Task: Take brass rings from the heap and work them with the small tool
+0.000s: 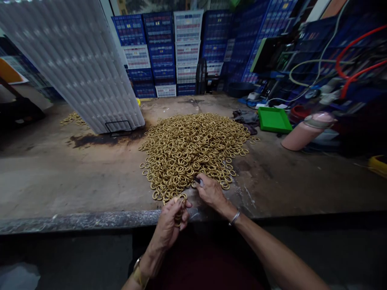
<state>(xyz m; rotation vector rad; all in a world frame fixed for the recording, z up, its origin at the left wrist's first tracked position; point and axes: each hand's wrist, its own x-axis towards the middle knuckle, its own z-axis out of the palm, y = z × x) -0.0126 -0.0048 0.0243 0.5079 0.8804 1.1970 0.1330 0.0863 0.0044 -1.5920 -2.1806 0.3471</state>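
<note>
A big heap of brass-coloured rings [193, 145] lies on the worktable [99, 181]. My left hand [167, 223] is at the table's front edge, its fingers closed around several brass rings [177, 220]. My right hand [211, 194] rests at the heap's near right side. It is closed on a short dark-tipped tool [198, 180] with a pale body; its exact kind is too small to make out. The tool's dark end points up and left over the rings, and the two hands are apart.
A tall stack of translucent trays [90, 68] leans at left behind a thin wire frame [117, 128]. Blue and white crates [163, 54] line the back. At right are a green tray [274, 119], a dark cloth [246, 117], a pink cylinder [305, 131] and red hoses [347, 74].
</note>
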